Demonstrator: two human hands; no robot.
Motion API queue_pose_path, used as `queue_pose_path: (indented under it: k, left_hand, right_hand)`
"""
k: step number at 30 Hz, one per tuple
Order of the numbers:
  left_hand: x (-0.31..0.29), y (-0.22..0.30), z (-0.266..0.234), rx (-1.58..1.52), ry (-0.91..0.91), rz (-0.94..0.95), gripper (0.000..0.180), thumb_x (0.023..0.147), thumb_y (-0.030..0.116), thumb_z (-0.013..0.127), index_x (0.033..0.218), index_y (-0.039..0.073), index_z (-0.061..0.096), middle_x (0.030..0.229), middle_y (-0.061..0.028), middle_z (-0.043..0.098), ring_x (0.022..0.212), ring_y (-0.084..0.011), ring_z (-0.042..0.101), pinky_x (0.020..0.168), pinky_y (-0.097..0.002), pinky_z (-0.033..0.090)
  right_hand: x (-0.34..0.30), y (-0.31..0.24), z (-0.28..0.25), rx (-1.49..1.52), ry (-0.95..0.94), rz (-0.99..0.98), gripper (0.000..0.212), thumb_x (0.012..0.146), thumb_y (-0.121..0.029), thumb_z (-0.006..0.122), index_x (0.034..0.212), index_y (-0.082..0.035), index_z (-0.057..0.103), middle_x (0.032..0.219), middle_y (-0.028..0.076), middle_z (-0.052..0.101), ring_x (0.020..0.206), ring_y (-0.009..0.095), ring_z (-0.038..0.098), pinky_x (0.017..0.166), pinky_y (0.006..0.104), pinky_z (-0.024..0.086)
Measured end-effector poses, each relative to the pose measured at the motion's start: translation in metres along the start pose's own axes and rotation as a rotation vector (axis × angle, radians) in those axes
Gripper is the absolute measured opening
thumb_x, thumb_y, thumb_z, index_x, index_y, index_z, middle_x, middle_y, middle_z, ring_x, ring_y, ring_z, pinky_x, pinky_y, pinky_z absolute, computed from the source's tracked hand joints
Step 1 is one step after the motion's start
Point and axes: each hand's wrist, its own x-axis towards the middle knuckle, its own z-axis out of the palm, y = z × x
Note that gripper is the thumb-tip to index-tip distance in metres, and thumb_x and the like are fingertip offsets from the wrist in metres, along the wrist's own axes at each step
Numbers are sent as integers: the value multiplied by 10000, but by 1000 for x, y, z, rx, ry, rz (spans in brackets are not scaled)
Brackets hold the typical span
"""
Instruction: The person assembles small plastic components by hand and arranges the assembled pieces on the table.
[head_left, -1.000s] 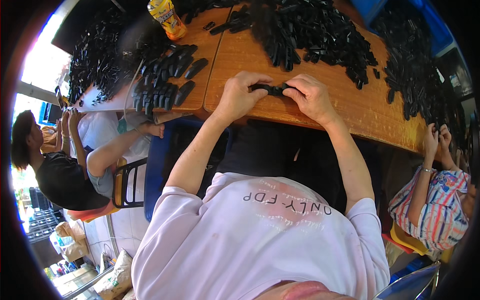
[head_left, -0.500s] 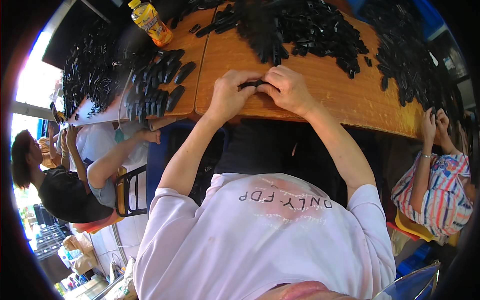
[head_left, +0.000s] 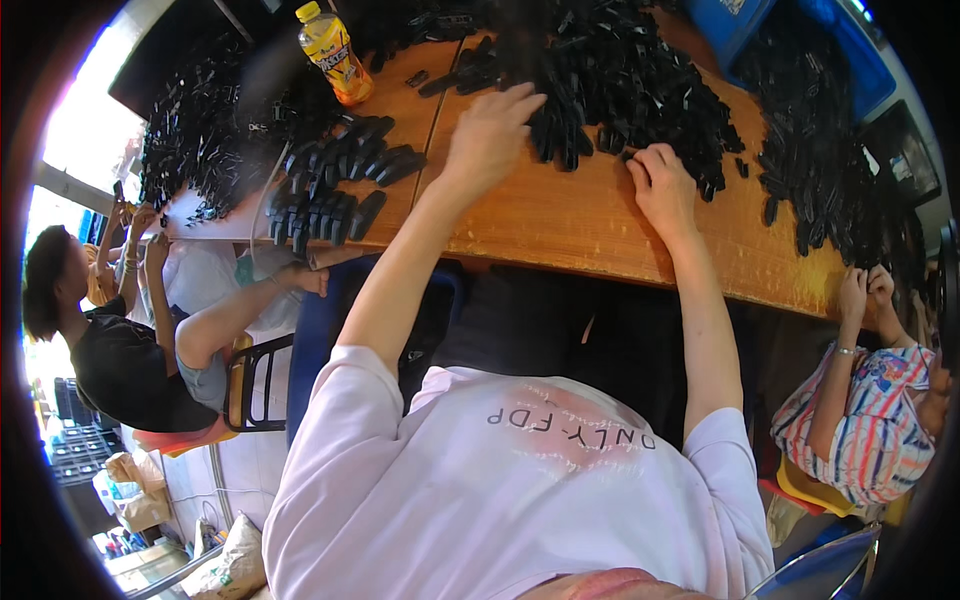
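A large heap of long black plastic pieces (head_left: 680,95) lies across the far middle of the wooden table (head_left: 560,225). My left hand (head_left: 490,142) reaches over the near left side of this heap, its fingers stretched out and apart, with nothing visible in them. Farther right, my right hand (head_left: 664,190) is at the heap's front edge with bent fingers. A small dark end of a black plastic piece (head_left: 629,154) shows at its fingertips; the rest is hidden.
Black pieces (head_left: 345,165) lie in rough rows on the left, beside a yellow drink bottle (head_left: 336,58). More black parts (head_left: 215,120) are piled beyond them. At the right, another heap (head_left: 810,150) lies before a person in a striped shirt (head_left: 860,420). Another person (head_left: 135,365) sits at left.
My hands were together near the table's front edge, holding a black plastic piece. They have parted: the left has gone forward to the heap, the right to the right.
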Motion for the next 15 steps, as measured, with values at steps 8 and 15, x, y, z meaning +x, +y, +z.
queue_pose_path:
  k: [8, 15]
  left_hand:
    - [-20, 17, 15, 117, -285, 14, 489, 1006, 238, 673, 1471, 94, 622, 1526, -72, 608, 1483, -326, 475, 1259, -508, 324]
    - [-49, 59, -14, 201, -252, 153, 461, 992, 251, 688, 1420, 81, 664, 1498, -82, 614, 1467, -337, 482, 1246, -496, 338]
  right_hand:
    - [-14, -28, -24, 166, -39, -146, 159, 969, -151, 745, 1113, -83, 733, 1057, 105, 696, 912, 330, 711, 750, 441, 584]
    - [-44, -55, -44, 511, -113, 166, 99, 997, -143, 730, 1058, -69, 754, 972, 114, 746, 796, 329, 712, 710, 400, 560]
